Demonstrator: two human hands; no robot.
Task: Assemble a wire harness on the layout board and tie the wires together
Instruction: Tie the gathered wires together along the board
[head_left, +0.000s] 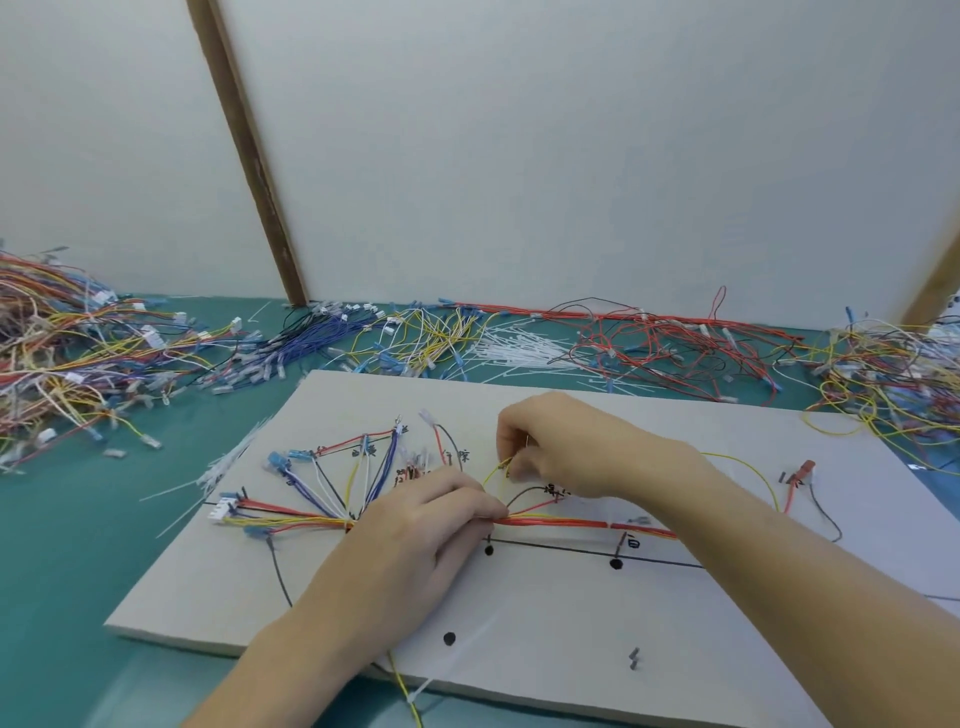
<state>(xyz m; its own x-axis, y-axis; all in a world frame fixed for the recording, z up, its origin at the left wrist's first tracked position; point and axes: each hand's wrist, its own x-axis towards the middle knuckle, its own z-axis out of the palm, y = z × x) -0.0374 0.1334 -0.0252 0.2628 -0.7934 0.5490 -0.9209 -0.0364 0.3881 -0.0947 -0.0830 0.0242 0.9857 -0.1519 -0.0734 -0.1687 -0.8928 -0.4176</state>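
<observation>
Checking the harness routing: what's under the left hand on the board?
The red-and-yellow wire bundle runs under the left hand, which pinches it against the layout board. The covered stretch is hidden.

Teal worktop (78, 597) is backed by plain white wall panels (519, 156), split by a slanted brown wooden strip (244, 150); even, soft light is seen

You are at a wire-harness assembly bench in a workshop: a teal counter (62, 571) with heaps of coloured wires (78, 353) along the frame's left and top right, white cable ties (519, 348) at centre, and a marked layout board (545, 623) below.
</observation>
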